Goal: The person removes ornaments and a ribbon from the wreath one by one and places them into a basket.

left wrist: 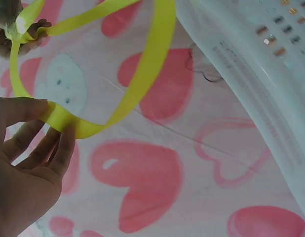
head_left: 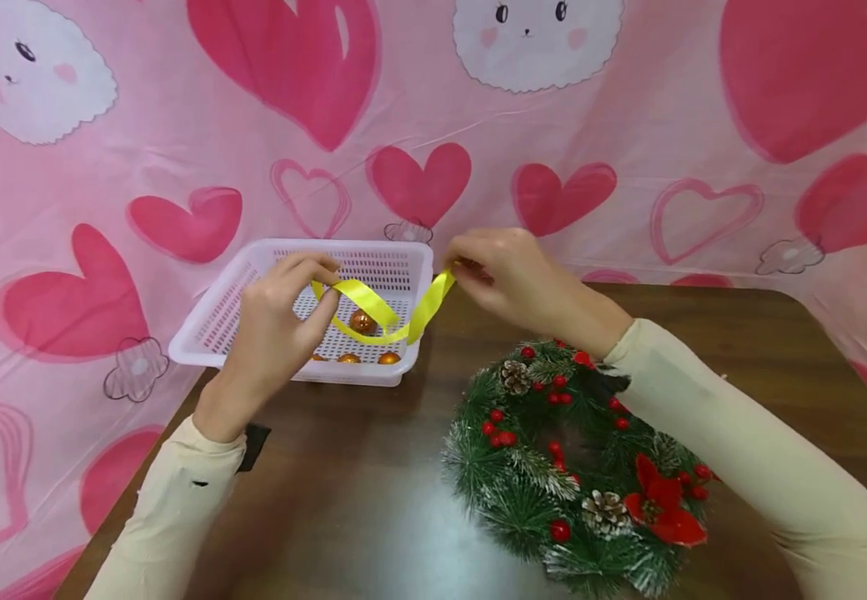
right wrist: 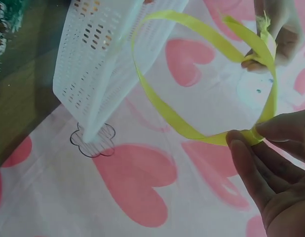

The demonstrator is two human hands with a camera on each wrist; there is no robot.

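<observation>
A yellow ribbon (head_left: 373, 337) hangs in a loose loop between both hands, over the near right part of a white plastic basket. My left hand (head_left: 276, 321) pinches one side of it between thumb and fingers; in the left wrist view the ribbon (left wrist: 137, 84) curves away from those fingers. My right hand (head_left: 512, 279) pinches the other side just beyond the basket's right rim. In the right wrist view, thumb and fingertips of the right hand (right wrist: 273, 168) meet on the ribbon (right wrist: 167, 116). A frayed end (right wrist: 264, 24) sticks up near the left hand.
The white basket (head_left: 208, 333) holds several shiny orange-gold balls (head_left: 362, 322). A green wreath (head_left: 516, 508) with red berries, pinecones and a red flower (head_left: 666, 504) lies on the brown wooden table (head_left: 343, 492), beneath the right forearm. Behind hangs a pink heart-patterned cloth (head_left: 433, 100).
</observation>
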